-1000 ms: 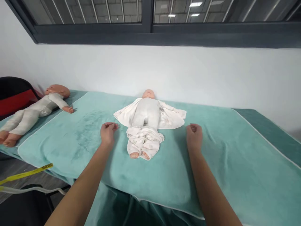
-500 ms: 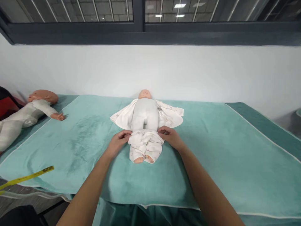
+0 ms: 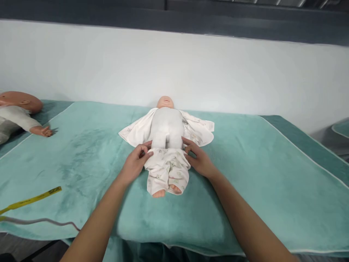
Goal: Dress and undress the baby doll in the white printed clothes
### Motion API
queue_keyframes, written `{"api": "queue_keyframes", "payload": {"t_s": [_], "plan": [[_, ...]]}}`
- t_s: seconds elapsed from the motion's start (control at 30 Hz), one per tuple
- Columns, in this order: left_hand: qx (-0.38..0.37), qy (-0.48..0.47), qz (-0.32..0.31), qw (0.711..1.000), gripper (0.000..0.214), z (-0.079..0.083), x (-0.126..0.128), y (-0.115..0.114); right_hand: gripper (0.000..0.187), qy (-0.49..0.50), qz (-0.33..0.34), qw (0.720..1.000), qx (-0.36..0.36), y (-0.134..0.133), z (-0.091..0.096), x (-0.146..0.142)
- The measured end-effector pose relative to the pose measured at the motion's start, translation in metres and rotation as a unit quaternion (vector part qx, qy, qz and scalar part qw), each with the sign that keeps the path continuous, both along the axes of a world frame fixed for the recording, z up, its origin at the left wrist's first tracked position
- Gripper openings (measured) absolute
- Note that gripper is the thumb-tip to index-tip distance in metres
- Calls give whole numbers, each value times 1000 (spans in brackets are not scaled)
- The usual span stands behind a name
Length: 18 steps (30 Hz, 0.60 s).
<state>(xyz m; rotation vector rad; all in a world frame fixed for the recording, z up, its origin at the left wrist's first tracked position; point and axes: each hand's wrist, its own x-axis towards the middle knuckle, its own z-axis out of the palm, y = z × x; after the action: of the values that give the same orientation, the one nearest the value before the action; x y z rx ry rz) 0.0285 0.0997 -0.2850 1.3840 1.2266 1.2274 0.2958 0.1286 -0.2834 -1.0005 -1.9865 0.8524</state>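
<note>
A baby doll (image 3: pixel 167 123) lies on its back on the teal blanket, head toward the wall. White printed baby pants (image 3: pixel 167 167) cover its legs up to the thighs, with the feet showing at the cuffs. My left hand (image 3: pixel 137 160) pinches the waistband at the left side. At the right side my right hand (image 3: pixel 198 157) has its thumb and fingers closed on the same waistband. A white baby jacket (image 3: pixel 200 133) hangs spread open around the doll's upper body, leaving its pale cloth torso bare.
Another doll (image 3: pixel 20 112) lies at the far left. A yellow strap (image 3: pixel 32 200) and a thin grey cord (image 3: pixel 43 220) rest near the front left of the teal blanket (image 3: pixel 259 182). A white wall (image 3: pixel 174 65) stands behind, under a dark window frame (image 3: pixel 191 22).
The pants have come up a little on the doll's thighs, with both hands moving along toward its hips. The view has tilted down and shifted slightly.
</note>
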Motion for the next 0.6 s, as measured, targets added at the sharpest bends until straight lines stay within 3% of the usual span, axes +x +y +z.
{"api": "queue_keyframes", "payload": {"t_s": [0.13, 0.27, 0.4, 0.47, 0.53, 0.6], "plan": [[7, 88, 119, 989, 24, 5, 6, 33, 19, -75, -88, 993, 12, 31, 14, -10], [6, 150, 112, 982, 23, 13, 4, 72, 24, -132, -147, 980, 20, 71, 26, -24], [60, 148, 173, 972, 23, 7, 5, 95, 25, -71, -199, 976, 42, 88, 13, -34], [96, 124, 163, 974, 23, 2, 6, 97, 25, -31, -197, 975, 99, 88, 4, -35], [109, 104, 113, 982, 22, 0, 7, 96, 23, -15, -166, 974, 154, 87, -1, -33], [101, 96, 78, 987, 22, 2, 7, 95, 21, -20, -132, 977, 168, 88, -1, -31]]}}
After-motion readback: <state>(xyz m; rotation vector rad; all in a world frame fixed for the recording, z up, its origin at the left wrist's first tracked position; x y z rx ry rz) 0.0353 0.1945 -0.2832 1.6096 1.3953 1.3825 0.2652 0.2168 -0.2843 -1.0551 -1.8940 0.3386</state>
